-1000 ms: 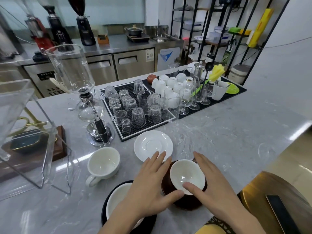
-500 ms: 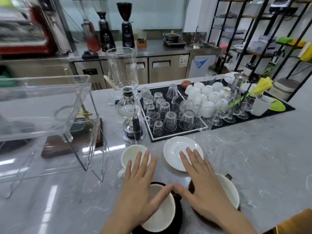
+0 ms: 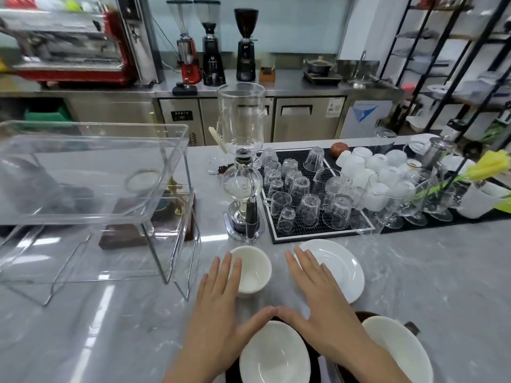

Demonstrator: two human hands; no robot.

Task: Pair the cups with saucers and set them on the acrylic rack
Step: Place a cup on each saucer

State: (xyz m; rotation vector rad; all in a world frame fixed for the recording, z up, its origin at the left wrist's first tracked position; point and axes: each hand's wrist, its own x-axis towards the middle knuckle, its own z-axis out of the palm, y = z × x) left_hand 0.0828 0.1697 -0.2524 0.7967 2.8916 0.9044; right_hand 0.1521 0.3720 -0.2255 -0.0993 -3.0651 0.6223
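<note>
Both hands hover flat over the grey marble desk (image 3: pixel 414 272), fingers straight and spread, palms down, holding nothing; the left hand (image 3: pixel 218 305) reaches forward with its fingertips over the near rim of a small white cup (image 3: pixel 253 268) that stands upright on the desk, though whether they touch it cannot be told; the right hand (image 3: pixel 320 297) lies over the left edge of a white saucer (image 3: pixel 340 269) that rests bare on the desk just right of that cup; the two thumbs meet tip to tip above the far rim of a white-lined cup (image 3: pixel 275 355) on a dark saucer (image 3: pixel 313 355) at the bottom edge; a second white-lined cup (image 3: pixel 398 352) with a dark outside sits just right of it, partly under the right wrist; the clear acrylic rack (image 3: pixel 91 172) stands on the left of the desk, well apart from the cups, its top shelf carrying none of them; behind the hands a glass siphon brewer (image 3: pixel 242 167) stands beside a black mat (image 3: pixel 323 230) crowded with upturned glasses; farther right sit upturned white cups and stemmed glasses.
</note>
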